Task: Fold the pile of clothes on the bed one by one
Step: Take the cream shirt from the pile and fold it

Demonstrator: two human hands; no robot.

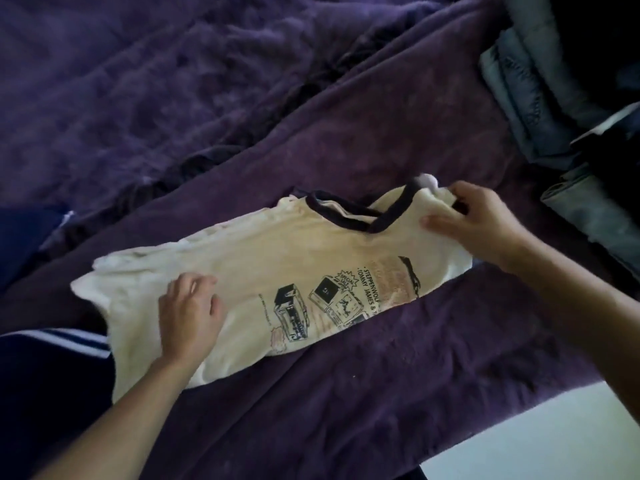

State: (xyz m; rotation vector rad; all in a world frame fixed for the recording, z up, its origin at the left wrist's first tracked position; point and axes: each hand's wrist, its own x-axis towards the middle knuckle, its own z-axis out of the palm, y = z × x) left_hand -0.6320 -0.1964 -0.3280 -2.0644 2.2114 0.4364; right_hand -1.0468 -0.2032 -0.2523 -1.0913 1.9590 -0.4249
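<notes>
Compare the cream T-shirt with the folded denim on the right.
The T-shirt is cream with a dark collar and black print; the denim is blue-grey. The T-shirt lies stretched long; the denim sits folded in a stack. The right hand pinches the T-shirt; nothing touches the denim. Both lie on the purple blanket.

A: How many shirts?
B: One cream T-shirt, mid-frame.
A: Hands?
B: Two: left hand, right hand.
A: Upper right?
B: Several folded grey-blue garments; exact count unclear.
</notes>
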